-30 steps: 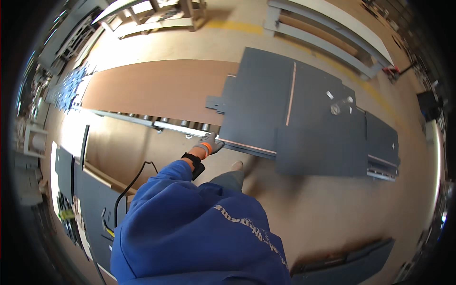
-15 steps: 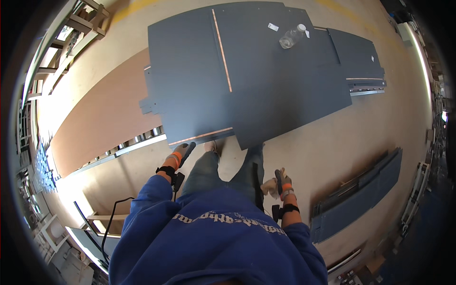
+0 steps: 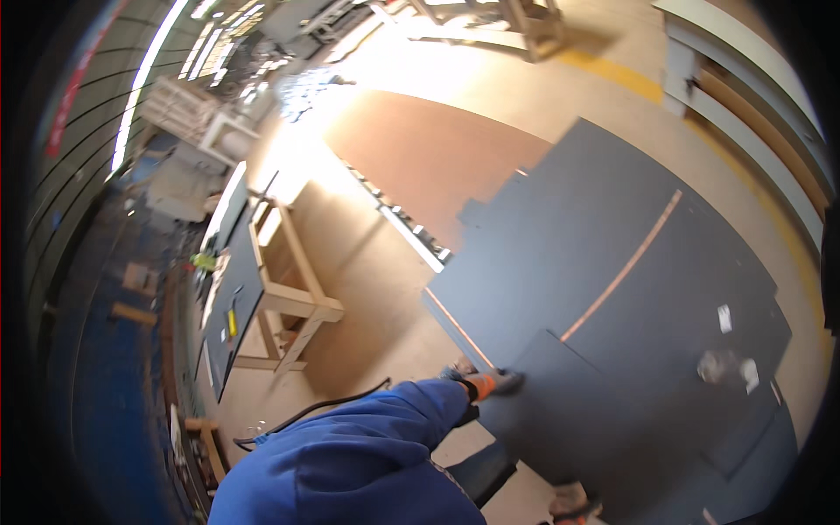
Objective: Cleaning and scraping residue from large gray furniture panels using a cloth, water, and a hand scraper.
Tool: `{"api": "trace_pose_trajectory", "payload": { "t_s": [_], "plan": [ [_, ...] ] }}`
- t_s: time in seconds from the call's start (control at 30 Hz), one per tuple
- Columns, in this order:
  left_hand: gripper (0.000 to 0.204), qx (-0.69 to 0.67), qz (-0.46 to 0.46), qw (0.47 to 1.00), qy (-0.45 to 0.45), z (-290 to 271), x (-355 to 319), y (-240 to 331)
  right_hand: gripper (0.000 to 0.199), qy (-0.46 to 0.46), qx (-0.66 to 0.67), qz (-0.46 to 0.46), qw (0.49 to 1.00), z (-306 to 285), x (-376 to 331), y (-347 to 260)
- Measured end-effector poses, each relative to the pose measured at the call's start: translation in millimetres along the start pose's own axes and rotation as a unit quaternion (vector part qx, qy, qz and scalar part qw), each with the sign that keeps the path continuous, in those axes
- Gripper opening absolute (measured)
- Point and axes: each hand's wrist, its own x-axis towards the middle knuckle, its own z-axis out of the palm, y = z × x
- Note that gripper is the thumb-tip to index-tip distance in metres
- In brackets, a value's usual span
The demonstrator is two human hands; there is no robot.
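Note:
Large flat dark grey panels (image 3: pixel 665 280) lie stacked, with copper-coloured strips (image 3: pixel 626 273) along parts of them. My left hand (image 3: pixel 497 383), in a dark glove with an orange cuff, reaches to the near edge of the panels, beside one strip's end. Its fingers are smeared, so I cannot tell whether they grip the edge. Low in the picture, my right hand (image 3: pixel 573 505) is near the panels' front edge, blurred and partly cut off. A clear plastic bottle (image 3: pixel 722 367) and white labels (image 3: pixel 724 318) are on the panels.
A brown board (image 3: pixel 429 149) lies beyond the panels, with a roller rail (image 3: pixel 407 227) along its side. To the left stands a wooden trestle table (image 3: pixel 302 306) bearing dark sheets. Long boards (image 3: pixel 744 105) are stacked at the far right. A black cable (image 3: pixel 315 404) runs beside my left arm.
My view has swung to the left, bringing the trestle table fully into sight. My left hand is now farther along the panels' near edge, and my right hand has come to the panels' front edge.

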Motion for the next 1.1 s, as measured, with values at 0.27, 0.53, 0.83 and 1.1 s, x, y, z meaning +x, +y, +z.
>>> {"api": "trace_pose_trajectory", "payload": {
  "t_s": [0.27, 0.53, 0.83, 1.1],
  "plan": [
    [0.098, 0.019, -0.070, 0.997, -0.002, -40, -58, 59, 0.047, -0.119, -0.520, -0.210, 0.819, -19, 19, -38],
    [0.095, 0.042, -0.061, 0.997, 0.020, -50, -83, 60, 0.049, 0.002, -0.730, -0.180, 0.660, -56, 44, -48],
    [0.070, -0.005, 0.046, 0.977, 0.207, -98, -160, 135, 0.049, -0.062, -0.657, -0.158, 0.735, 4, 60, -92],
    [0.056, -0.023, 0.270, 0.919, 0.285, -211, -246, 147, 0.050, -0.161, -0.584, -0.154, 0.780, 139, 59, -103]
  ]
}}
